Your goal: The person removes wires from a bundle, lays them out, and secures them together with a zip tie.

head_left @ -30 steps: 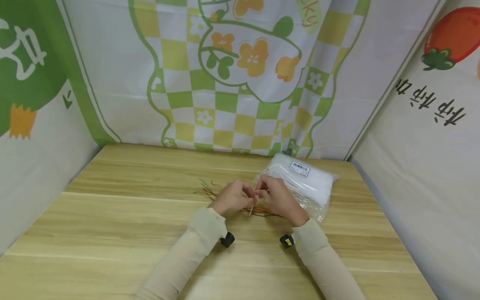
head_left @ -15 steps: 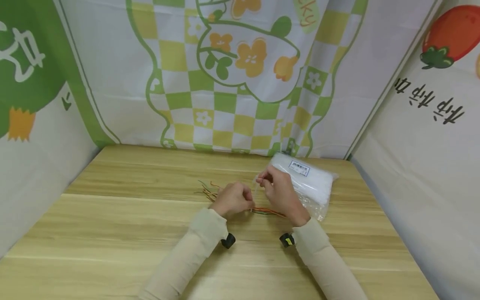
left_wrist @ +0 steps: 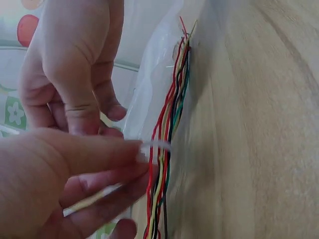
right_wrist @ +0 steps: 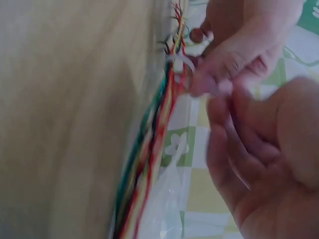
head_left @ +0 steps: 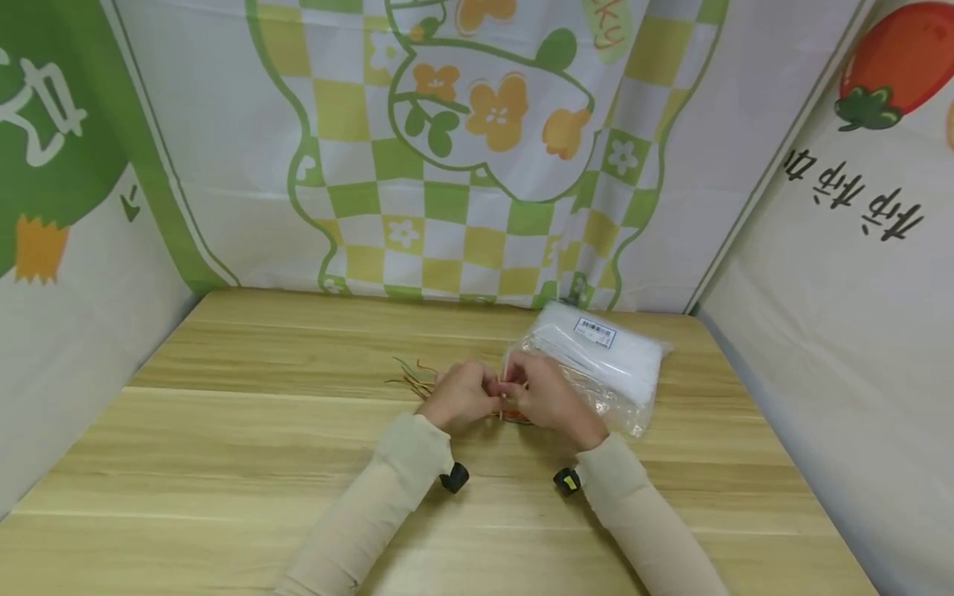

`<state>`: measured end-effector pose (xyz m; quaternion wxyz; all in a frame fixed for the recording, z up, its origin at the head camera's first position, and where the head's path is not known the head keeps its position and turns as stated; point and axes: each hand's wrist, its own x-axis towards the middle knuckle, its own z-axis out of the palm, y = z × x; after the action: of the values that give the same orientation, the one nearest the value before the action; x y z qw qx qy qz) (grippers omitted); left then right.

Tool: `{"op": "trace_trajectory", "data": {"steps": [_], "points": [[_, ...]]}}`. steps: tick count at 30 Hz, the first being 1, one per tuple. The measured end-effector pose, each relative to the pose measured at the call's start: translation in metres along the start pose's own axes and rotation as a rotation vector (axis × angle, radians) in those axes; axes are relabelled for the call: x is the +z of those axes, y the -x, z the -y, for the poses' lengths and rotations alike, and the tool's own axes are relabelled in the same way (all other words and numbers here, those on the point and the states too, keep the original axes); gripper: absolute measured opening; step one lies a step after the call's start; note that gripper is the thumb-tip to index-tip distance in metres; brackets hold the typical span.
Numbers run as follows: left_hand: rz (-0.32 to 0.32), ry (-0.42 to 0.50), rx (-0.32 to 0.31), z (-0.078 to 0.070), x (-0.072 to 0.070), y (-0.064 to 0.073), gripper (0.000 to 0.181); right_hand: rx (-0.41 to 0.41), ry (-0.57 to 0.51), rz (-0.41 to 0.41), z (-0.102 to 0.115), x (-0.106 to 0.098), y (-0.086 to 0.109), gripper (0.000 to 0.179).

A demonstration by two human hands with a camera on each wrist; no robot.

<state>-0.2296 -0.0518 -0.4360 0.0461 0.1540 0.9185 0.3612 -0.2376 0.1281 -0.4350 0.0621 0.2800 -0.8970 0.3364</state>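
Note:
A white cable tie [right_wrist: 185, 59] loops around a bundle of thin red, yellow, black and green wires [left_wrist: 172, 104]. My left hand [head_left: 464, 393] pinches the tie between thumb and fingers, right beside the bundle. Close against it, my right hand [head_left: 547, 391] pinches the tie's tail, and the fingertips of both hands meet in the right wrist view. Both hands cover the middle of the bundle in the head view. Loose wire ends fan out to the left of the left hand.
Behind the right hand lies a clear plastic bag [head_left: 626, 356] of white contents with a barcode label [head_left: 595, 332]. Wooden tabletop [head_left: 224, 463] extends around the hands. Printed fabric walls [head_left: 477, 207] enclose the table at the back and both sides.
The right hand drew up and away from the left with the tie's tail, then came back down beside the left hand. The left hand has hardly moved.

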Motion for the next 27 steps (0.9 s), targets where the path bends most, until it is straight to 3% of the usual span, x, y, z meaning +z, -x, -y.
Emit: {"op": "trace_trajectory", "data": {"steps": [3, 7, 12, 16, 20, 24, 27], "points": [[0.007, -0.002, 0.017, -0.001, -0.001, 0.001, 0.023, 0.016, 0.036, -0.054, 0.001, 0.004, 0.001, 0.025], [0.010, -0.023, 0.053, -0.002, -0.002, 0.001, 0.021, 0.000, -0.029, -0.187, 0.005, 0.003, 0.000, 0.025], [0.036, -0.022, 0.046, -0.004, -0.002, 0.003, 0.021, -0.007, -0.081, -0.334, 0.008, -0.001, -0.002, 0.022], [0.028, -0.027, 0.034, -0.005, -0.002, 0.006, 0.021, 0.026, -0.116, -0.332, 0.008, -0.004, -0.002, 0.023], [0.019, -0.063, 0.098, -0.007, 0.002, 0.005, 0.023, 0.073, -0.182, -0.308, 0.005, -0.007, -0.001, 0.021], [0.094, -0.097, 0.188, -0.004, 0.003, 0.002, 0.019, 0.130, -0.250, -0.270, 0.002, -0.015, 0.002, 0.012], [0.129, -0.120, 0.194, -0.001, 0.000, 0.003, 0.012, 0.154, -0.282, -0.244, -0.001, -0.019, 0.001, 0.006]]}}
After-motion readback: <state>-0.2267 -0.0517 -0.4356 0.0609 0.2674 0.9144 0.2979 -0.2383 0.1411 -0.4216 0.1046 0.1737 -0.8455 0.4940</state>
